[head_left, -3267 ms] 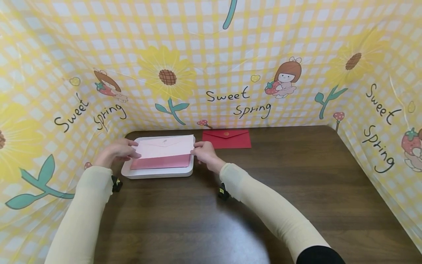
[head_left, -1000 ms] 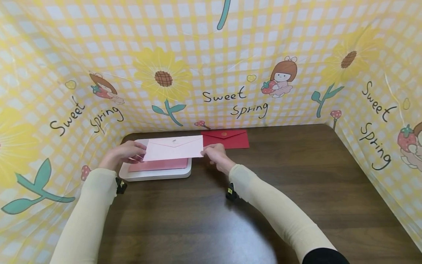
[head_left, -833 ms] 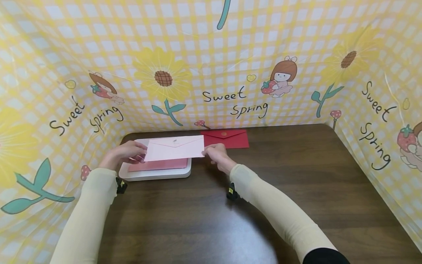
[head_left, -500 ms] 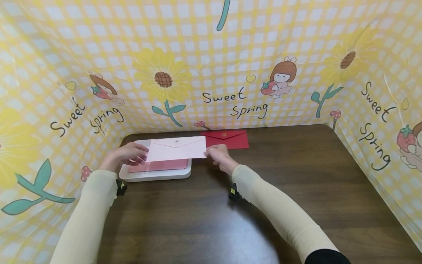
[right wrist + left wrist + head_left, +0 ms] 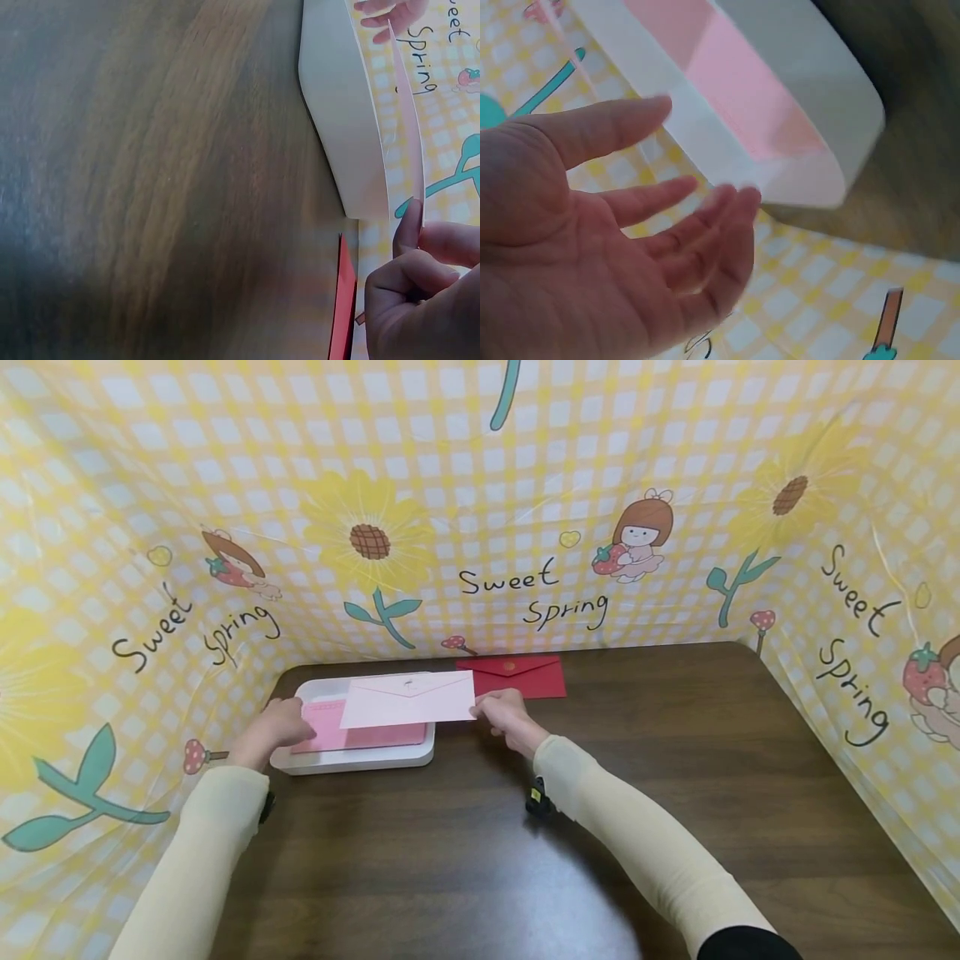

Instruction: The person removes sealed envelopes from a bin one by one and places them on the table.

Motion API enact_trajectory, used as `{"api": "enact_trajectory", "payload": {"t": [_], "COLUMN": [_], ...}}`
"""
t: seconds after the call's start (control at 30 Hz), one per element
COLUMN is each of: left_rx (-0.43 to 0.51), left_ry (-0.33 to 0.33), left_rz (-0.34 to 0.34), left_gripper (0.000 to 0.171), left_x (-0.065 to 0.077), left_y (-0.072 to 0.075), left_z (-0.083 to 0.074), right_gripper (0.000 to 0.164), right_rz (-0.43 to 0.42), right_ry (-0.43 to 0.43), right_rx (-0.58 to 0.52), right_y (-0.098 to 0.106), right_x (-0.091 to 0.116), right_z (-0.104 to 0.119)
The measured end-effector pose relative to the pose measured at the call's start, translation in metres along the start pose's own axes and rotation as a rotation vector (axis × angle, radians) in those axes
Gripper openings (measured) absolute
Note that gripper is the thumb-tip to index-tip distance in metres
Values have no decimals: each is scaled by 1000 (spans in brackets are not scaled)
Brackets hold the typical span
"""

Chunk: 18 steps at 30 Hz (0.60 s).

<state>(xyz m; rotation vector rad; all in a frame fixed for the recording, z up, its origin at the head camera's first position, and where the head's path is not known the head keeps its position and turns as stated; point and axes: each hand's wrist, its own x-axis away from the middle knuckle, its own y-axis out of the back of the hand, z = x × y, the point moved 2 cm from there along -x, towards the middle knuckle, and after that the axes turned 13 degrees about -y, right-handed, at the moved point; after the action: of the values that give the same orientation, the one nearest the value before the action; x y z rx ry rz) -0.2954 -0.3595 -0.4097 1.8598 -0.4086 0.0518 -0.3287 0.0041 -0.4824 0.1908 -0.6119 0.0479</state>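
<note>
Yellow-and-white checked cloth is hanging behind the dark wooden table and along both its sides, showing sunflowers, cartoon girls and the words "Sweet Spring". Pale light is gleaming on the table's near part.

"Sweet Spring" stands in black script three times on the cloth: left, middle and right. The right wrist view shows "Spring" beside a cut-off "eet". Marks on the white envelope and red envelope are too small to read.
</note>
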Motion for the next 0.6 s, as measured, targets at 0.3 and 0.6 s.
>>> {"api": "enact_trajectory", "payload": {"t": [0.3, 0.6], "left_rx": [-90, -79], "left_ry": [33, 12], "left_rz": [38, 81], "left_gripper": [80, 88], "left_x": [24, 34], "left_y": [-4, -11], "left_z": [3, 6], "right_gripper": [24, 28], "right_rz": [-23, -32], "right_ry": [-37, -33], "right_rx": [8, 0], "right_y": [12, 25], "right_x": [-5, -8], "right_z": [-4, -9]}}
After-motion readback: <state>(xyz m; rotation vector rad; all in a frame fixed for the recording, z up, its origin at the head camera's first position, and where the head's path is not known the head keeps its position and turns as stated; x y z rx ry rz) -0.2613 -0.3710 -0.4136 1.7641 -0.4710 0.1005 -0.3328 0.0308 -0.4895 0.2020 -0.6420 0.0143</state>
